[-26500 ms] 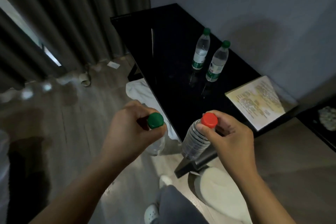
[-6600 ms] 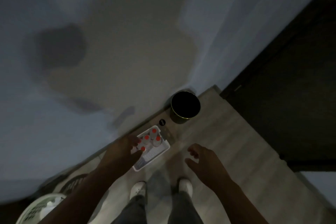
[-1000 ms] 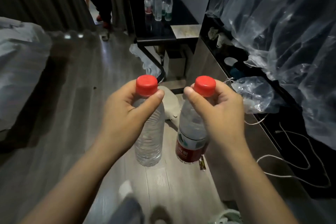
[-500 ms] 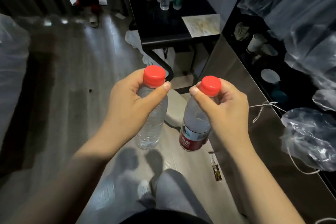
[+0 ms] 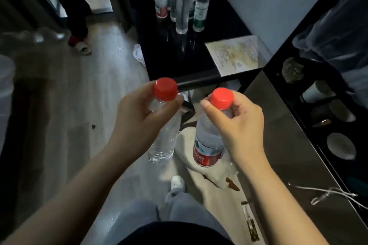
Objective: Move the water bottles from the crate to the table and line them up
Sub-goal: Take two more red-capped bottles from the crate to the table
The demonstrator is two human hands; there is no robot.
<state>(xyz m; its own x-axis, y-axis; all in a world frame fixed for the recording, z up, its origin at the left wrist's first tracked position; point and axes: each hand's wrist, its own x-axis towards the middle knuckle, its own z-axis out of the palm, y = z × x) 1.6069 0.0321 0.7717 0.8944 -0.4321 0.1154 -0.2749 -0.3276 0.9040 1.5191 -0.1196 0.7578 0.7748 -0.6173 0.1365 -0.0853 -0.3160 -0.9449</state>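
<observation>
My left hand (image 5: 139, 117) grips the neck of a clear, label-less water bottle (image 5: 165, 141) with a red cap. My right hand (image 5: 239, 123) grips the neck of a second red-capped bottle (image 5: 207, 145) that has a red label. Both hang upright over the floor, just short of the near edge of the black table (image 5: 175, 61). At the table's far end stand several bottles (image 5: 181, 6) in a tight group, some with red caps, some with green. The crate is out of sight.
A printed sheet (image 5: 237, 55) lies on the table's near right corner. A dark counter (image 5: 282, 145) with cups and loose white cable runs along the right. Another person's legs and shoes (image 5: 79, 40) stand at the back left. White cloth lies on the floor under the bottles.
I have walked closer to the black table; it and its bottles now fill the upper view. Both hands keep the same hold on their bottles.
</observation>
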